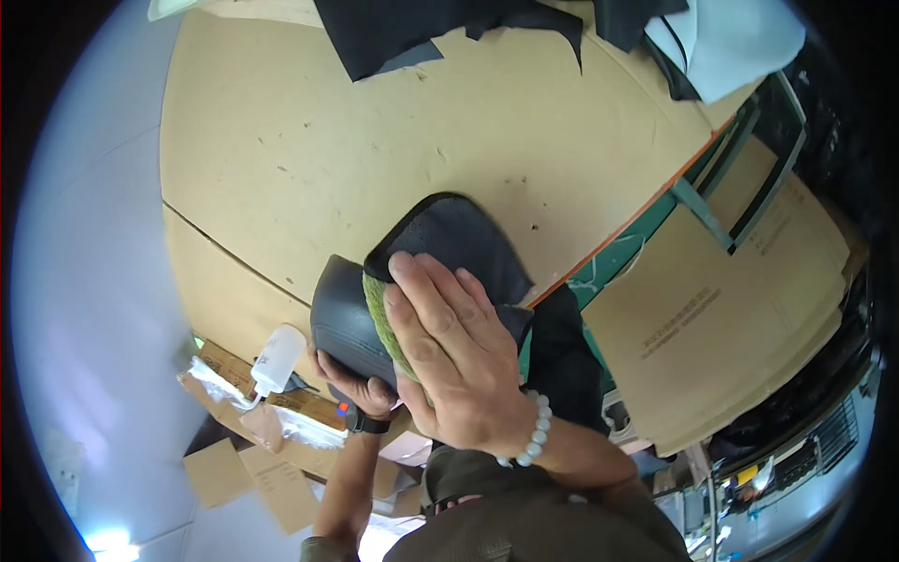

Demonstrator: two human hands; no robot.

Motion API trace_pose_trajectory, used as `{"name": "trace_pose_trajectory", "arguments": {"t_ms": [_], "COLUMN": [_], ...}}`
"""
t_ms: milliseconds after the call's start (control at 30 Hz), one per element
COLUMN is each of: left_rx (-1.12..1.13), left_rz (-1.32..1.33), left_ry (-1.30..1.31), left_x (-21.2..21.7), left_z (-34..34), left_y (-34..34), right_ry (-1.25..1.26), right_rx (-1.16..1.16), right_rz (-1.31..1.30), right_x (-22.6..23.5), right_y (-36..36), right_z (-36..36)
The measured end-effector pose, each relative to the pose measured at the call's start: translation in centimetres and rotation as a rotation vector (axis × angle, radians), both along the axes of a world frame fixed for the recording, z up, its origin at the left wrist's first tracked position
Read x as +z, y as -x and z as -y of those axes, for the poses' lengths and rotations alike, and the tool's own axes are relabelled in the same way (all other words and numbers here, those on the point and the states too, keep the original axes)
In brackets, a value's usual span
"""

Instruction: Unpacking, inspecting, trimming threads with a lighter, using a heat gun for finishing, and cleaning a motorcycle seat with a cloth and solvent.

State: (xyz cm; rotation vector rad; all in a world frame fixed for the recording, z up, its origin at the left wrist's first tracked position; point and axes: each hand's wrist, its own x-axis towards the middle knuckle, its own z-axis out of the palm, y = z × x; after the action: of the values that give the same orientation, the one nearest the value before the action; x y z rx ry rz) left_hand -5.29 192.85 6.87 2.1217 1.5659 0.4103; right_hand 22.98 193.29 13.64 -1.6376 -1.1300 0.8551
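Observation:
A smooth black padded piece with a stitched seam, covered in something like leather, sits at the table's near edge. My left hand, a dark watch on its wrist, grips its lower side; part of the fingers is hidden beneath. A folded green cloth lies against the piece under my right hand. The right hand's fingers are long and close together over the cloth, its thumb mostly hidden, and a pale bead bracelet circles the wrist. Beyond the fingers a black flap rises with a rounded, fuzzy edge.
The table top is tan board with a seam at left. Black sheet scraps and a pale sheet lie at the far side. A white squeeze bottle stands at the near left. Flat cardboard leans at right.

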Motion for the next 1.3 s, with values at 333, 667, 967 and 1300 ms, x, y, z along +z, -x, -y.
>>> {"name": "trace_pose_trajectory", "arguments": {"t_ms": [333, 667, 967, 1300], "left_rx": [-0.065, 0.01, -0.025, -0.045], "left_rz": [0.025, -0.118, 0.007, -0.041], "left_ry": [-0.038, -0.087, -0.095, -0.151], "left_x": [-0.5, -0.7, -0.6, 0.0], "left_z": [0.6, 1.0, 0.4, 0.0], "left_y": [2.4, 2.6, 0.8, 0.4], "right_ry": [0.217, -0.097, -0.035, -0.006], "right_rx": [-0.371, -0.127, 0.024, 0.138], "right_rz": [-0.899, -0.006, 0.167, 0.123], "right_x": [-3.3, -0.3, 0.2, 1.3], "right_y": [6.4, 3.2, 1.3, -1.5], "right_z": [11.6, 3.5, 2.9, 1.1]}}
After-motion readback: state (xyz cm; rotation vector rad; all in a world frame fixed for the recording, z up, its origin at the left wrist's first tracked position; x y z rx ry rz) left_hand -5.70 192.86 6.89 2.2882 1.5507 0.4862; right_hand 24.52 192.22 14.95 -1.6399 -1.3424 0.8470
